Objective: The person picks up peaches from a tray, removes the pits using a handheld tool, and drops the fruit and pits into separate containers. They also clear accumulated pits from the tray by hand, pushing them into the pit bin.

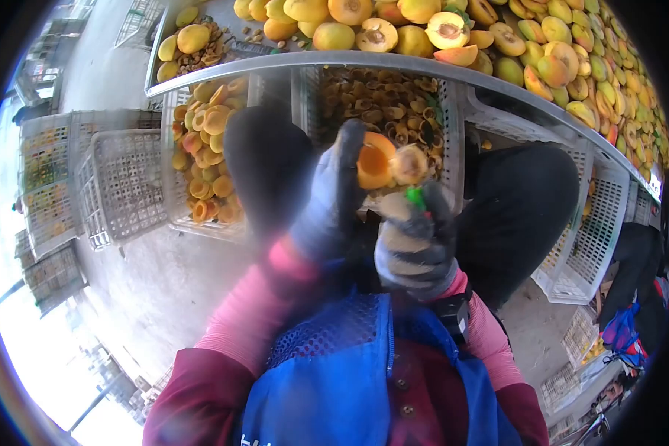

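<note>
My left hand (334, 178), in a grey work glove, is closed on a yellow-orange peach half (374, 160) with a hollowed middle. Right beside that half is a smaller pale, brownish scooped-out piece (409, 164), possibly with the pit; what supports it I cannot make out. My right hand (416, 249), gloved too, is wrapped round a small tool with a bright green part (415, 196); its working end is hidden. Both hands are above a crate (452, 141) of brown pits and scooped pieces, between my knees.
A metal-rimmed table (334, 58) spans the front, heaped with whole and cut peaches (550, 67). A crate of peach halves (208, 149) stands left of my knee. Plastic crates (130, 186) are further left, with another white crate (595, 230) at right. Another person's dark-clothed leg (632, 260) shows at far right.
</note>
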A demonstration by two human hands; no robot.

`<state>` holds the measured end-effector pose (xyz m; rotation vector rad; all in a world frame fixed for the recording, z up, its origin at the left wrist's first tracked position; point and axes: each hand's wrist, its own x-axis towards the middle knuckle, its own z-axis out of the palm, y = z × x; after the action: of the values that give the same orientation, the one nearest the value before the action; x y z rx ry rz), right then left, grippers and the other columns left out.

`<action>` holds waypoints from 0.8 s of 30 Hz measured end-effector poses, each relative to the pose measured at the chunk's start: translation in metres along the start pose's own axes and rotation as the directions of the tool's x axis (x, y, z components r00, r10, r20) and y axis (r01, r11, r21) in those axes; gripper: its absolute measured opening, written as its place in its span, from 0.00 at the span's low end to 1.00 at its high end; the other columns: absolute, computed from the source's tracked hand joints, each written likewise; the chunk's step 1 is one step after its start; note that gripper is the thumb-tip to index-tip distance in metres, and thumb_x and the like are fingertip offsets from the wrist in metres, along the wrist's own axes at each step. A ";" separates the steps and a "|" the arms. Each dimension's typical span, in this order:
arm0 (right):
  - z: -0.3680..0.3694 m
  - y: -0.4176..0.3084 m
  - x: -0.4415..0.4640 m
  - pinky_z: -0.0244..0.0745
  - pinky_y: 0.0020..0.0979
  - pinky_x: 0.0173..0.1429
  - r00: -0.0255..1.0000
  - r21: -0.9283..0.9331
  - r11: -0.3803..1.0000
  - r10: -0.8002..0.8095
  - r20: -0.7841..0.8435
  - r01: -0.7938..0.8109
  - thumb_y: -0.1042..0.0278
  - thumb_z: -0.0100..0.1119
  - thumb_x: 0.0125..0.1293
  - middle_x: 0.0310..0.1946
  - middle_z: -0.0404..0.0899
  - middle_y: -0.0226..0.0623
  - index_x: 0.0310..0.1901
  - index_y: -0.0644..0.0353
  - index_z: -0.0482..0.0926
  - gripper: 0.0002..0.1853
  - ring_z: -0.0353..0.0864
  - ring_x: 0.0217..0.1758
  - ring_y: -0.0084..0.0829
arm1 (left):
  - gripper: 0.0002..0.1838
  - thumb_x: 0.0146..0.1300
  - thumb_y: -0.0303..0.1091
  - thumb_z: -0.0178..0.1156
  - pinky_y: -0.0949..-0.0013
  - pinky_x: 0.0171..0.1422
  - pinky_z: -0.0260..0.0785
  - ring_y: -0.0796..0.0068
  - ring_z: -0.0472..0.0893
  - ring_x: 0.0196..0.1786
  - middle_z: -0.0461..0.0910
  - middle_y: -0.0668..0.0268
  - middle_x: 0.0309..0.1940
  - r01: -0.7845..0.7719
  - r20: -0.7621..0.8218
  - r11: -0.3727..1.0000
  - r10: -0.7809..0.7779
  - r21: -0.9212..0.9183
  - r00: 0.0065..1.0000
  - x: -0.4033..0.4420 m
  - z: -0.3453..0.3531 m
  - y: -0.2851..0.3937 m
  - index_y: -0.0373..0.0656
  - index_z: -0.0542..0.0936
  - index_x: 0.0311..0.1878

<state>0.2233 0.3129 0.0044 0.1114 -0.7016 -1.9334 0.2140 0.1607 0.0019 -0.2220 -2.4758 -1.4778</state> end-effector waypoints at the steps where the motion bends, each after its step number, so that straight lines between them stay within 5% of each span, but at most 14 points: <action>1: -0.002 -0.005 -0.001 0.59 0.18 0.08 0.996 -0.040 0.999 -0.023 0.087 0.026 0.40 0.36 0.72 0.15 0.63 0.25 0.41 0.59 0.71 0.26 0.60 0.09 0.14 | 0.24 0.61 0.26 0.55 0.61 0.42 0.71 0.58 0.77 0.35 0.76 0.53 0.37 -0.041 -0.022 0.995 0.043 0.095 0.999 -0.001 -0.009 -0.002 0.36 0.63 0.60; 2: -0.005 -0.012 -0.003 0.61 0.19 0.10 0.996 -0.008 0.999 -0.033 0.080 0.034 0.42 0.36 0.72 0.16 0.63 0.26 0.43 0.61 0.72 0.27 0.60 0.11 0.15 | 0.28 0.57 0.23 0.57 0.59 0.43 0.71 0.54 0.77 0.37 0.76 0.50 0.39 -0.077 -0.045 0.979 0.087 0.191 0.995 -0.002 -0.018 -0.005 0.35 0.63 0.62; 5: -0.036 -0.025 -0.017 0.61 0.20 0.13 0.985 0.031 0.993 -0.110 -0.136 0.116 0.44 0.36 0.73 0.17 0.61 0.25 0.42 0.62 0.73 0.26 0.60 0.13 0.17 | 0.13 0.63 0.31 0.55 0.64 0.49 0.70 0.61 0.77 0.41 0.78 0.58 0.36 0.027 -0.195 0.801 0.114 0.599 0.974 -0.006 -0.069 -0.009 0.36 0.74 0.48; 7: -0.032 -0.025 -0.018 0.57 0.20 0.15 0.965 -0.033 0.993 -0.115 -0.235 0.111 0.44 0.37 0.73 0.17 0.60 0.25 0.42 0.62 0.76 0.27 0.58 0.14 0.18 | 0.14 0.68 0.36 0.54 0.67 0.50 0.71 0.63 0.78 0.42 0.78 0.56 0.44 0.322 -0.298 0.882 -0.223 0.343 0.928 -0.013 -0.140 -0.054 0.36 0.78 0.49; 9: -0.028 -0.028 -0.015 0.56 0.20 0.15 0.960 -0.114 0.990 -0.112 -0.255 0.085 0.43 0.37 0.73 0.17 0.59 0.25 0.42 0.62 0.76 0.27 0.57 0.14 0.18 | 0.14 0.66 0.39 0.57 0.69 0.48 0.69 0.71 0.75 0.48 0.76 0.59 0.46 0.448 -0.420 0.272 -0.155 0.852 0.894 -0.009 -0.166 -0.066 0.40 0.79 0.49; 11: -0.033 -0.036 -0.011 0.54 0.21 0.14 0.939 -0.085 0.992 -0.113 -0.326 0.090 0.42 0.38 0.72 0.16 0.57 0.25 0.39 0.60 0.77 0.27 0.54 0.13 0.18 | 0.15 0.63 0.36 0.61 0.70 0.49 0.69 0.71 0.76 0.48 0.77 0.58 0.47 0.494 -0.511 0.579 -0.149 0.649 0.846 0.022 -0.155 -0.053 0.40 0.79 0.50; 13: -0.045 -0.043 -0.008 0.52 0.21 0.13 0.927 -0.023 0.996 -0.085 -0.365 0.082 0.41 0.39 0.72 0.14 0.54 0.23 0.38 0.58 0.77 0.27 0.52 0.12 0.17 | 0.24 0.57 0.50 0.63 0.60 0.55 0.68 0.57 0.76 0.51 0.74 0.59 0.51 0.529 -0.436 0.730 -0.345 0.432 0.831 0.070 -0.119 -0.025 0.45 0.79 0.51; 15: -0.044 -0.049 -0.003 0.46 0.20 0.13 0.908 -0.141 0.990 -0.076 -0.413 0.019 0.40 0.41 0.70 0.13 0.49 0.20 0.35 0.55 0.77 0.26 0.48 0.11 0.16 | 0.24 0.56 0.47 0.64 0.60 0.56 0.68 0.56 0.75 0.52 0.74 0.61 0.53 0.446 -0.309 0.768 -0.333 0.459 0.891 0.116 -0.093 -0.042 0.47 0.77 0.54; 17: -0.036 -0.049 -0.003 0.44 0.19 0.13 0.864 -0.229 0.973 -0.127 -0.487 0.014 0.39 0.42 0.70 0.12 0.48 0.18 0.34 0.54 0.77 0.25 0.46 0.11 0.15 | 0.28 0.54 0.46 0.65 0.58 0.55 0.70 0.57 0.75 0.53 0.74 0.62 0.53 -0.025 0.006 0.597 0.034 0.802 0.999 0.160 -0.074 -0.057 0.50 0.73 0.59; 20: -0.038 -0.051 -0.008 0.43 0.19 0.14 0.756 -0.363 0.923 -0.326 -0.568 0.125 0.40 0.43 0.70 0.13 0.48 0.18 0.34 0.53 0.76 0.24 0.44 0.11 0.15 | 0.32 0.52 0.46 0.65 0.58 0.52 0.72 0.58 0.75 0.54 0.74 0.63 0.53 -0.232 0.247 0.441 0.023 0.867 0.969 0.204 -0.066 -0.091 0.52 0.70 0.62; 21: -0.035 -0.054 -0.006 0.44 0.20 0.14 0.709 -0.405 0.908 -0.358 -0.608 0.111 0.40 0.43 0.70 0.13 0.49 0.18 0.34 0.53 0.76 0.23 0.45 0.10 0.16 | 0.31 0.49 0.40 0.69 0.61 0.54 0.72 0.59 0.76 0.54 0.75 0.60 0.50 -0.172 0.217 0.558 -0.016 0.812 0.976 0.213 -0.068 -0.093 0.58 0.73 0.60; 23: -0.019 -0.055 0.001 0.47 0.20 0.13 0.598 -0.478 0.876 -0.422 -0.682 0.073 0.41 0.44 0.70 0.12 0.52 0.19 0.34 0.53 0.75 0.23 0.47 0.09 0.16 | 0.30 0.51 0.42 0.68 0.60 0.54 0.72 0.56 0.78 0.50 0.77 0.60 0.46 -0.108 0.166 0.552 -0.056 0.827 0.985 0.219 -0.070 -0.084 0.58 0.73 0.60; 24: -0.011 -0.054 0.004 0.48 0.20 0.13 0.538 -0.557 0.828 -0.496 -0.681 0.059 0.42 0.44 0.70 0.12 0.54 0.20 0.35 0.53 0.75 0.22 0.49 0.09 0.17 | 0.27 0.57 0.43 0.66 0.64 0.53 0.72 0.61 0.80 0.46 0.80 0.63 0.44 -0.117 0.143 0.593 0.004 0.797 0.990 0.213 -0.071 -0.073 0.48 0.73 0.59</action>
<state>0.1824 0.3208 -0.0311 0.8065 0.4686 -2.0147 0.0004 0.0643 0.0340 -0.2132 -2.9104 -0.1771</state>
